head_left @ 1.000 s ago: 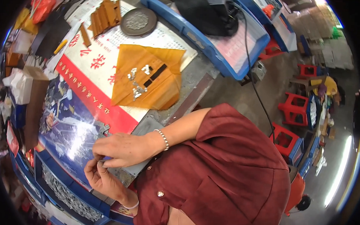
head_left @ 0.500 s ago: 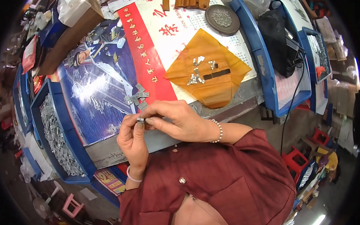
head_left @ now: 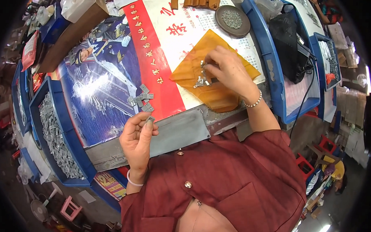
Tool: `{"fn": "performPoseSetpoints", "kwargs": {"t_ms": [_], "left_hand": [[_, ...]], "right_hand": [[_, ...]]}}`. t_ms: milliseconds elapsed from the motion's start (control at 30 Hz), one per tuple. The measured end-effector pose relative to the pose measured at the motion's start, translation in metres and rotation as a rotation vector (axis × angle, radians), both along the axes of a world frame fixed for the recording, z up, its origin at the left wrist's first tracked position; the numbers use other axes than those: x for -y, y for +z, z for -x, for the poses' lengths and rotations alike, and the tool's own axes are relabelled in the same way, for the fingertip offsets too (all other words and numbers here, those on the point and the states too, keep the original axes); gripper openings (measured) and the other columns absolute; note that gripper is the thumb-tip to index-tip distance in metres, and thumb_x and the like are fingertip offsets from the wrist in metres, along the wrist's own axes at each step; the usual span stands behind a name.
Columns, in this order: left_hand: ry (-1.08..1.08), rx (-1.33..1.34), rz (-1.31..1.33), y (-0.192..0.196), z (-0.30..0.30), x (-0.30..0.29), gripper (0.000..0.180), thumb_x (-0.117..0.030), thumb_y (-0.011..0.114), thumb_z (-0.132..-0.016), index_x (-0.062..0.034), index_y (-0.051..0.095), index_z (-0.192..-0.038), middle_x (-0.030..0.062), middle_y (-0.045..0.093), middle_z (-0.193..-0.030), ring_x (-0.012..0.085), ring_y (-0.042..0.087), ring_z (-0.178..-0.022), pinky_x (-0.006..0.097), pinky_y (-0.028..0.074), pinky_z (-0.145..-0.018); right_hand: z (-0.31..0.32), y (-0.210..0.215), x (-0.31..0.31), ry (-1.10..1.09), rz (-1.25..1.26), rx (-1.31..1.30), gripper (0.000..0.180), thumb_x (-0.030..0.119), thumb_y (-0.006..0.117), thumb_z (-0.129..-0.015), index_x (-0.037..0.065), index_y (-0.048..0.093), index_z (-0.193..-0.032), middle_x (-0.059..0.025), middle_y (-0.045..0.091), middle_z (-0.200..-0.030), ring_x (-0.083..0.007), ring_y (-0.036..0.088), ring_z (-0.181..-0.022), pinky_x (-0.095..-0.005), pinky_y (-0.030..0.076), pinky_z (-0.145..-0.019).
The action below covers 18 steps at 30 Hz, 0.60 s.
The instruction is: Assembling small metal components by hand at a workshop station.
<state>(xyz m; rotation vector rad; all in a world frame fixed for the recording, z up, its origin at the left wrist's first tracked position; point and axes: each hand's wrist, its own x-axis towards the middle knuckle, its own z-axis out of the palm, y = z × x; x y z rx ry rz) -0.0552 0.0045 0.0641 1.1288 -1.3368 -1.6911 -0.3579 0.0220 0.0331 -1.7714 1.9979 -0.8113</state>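
Hands are now being parted: a small metal piece (head_left: 149,119) is being pinched in the left hand (head_left: 137,141) fingers near the surface edge, while loose parts (head_left: 203,80) on the amber sheet (head_left: 195,71) are being picked at by the right hand (head_left: 228,70), fingers curled.

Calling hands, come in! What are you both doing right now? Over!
Left hand pinches a small metal clip. Right hand picks at tiny metal parts on the orange sheet. Nothing blocking.

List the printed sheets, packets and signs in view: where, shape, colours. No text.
Poster: spread flat over the bench, blue picture, red band, white calendar part.
Packet: far left edge, flat, red.
Cardboard box: upper left, brown, long.
Sign: below the bench front, red and yellow strip.
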Motion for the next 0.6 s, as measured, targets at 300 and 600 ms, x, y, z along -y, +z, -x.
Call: {"fn": "performPoseSetpoints", "kwargs": {"t_ms": [300, 600], "left_hand": [[0.057, 0.029, -0.004, 0.0, 0.002, -0.001, 0.017, -0.001, 0.058, -0.091, 0.0029, 0.057, -0.108, 0.0047, 0.06, -0.085, 0.0088, 0.058, -0.072, 0.021, 0.048, -0.063], [-0.02, 0.041, -0.019, -0.003, 0.006, 0.001, 0.013, -0.004, 0.058, -0.092, 0.0024, 0.06, -0.103, 0.0033, 0.061, -0.08, 0.0079, 0.057, -0.069, 0.02, 0.047, -0.062]], "right_hand": [[-0.009, -0.024, 0.011, -0.012, 0.025, -0.23, 0.017, 0.015, 0.068, -0.076, 0.004, 0.056, -0.077, -0.0124, 0.056, -0.08, -0.0324, 0.057, -0.081, -0.0427, 0.043, -0.068], [-0.018, -0.019, 0.006, 0.007, -0.034, -0.202, 0.012, 0.011, 0.062, -0.08, 0.005, 0.052, -0.08, -0.0099, 0.056, -0.079, -0.0316, 0.056, -0.081, -0.0417, 0.039, -0.069]]}}
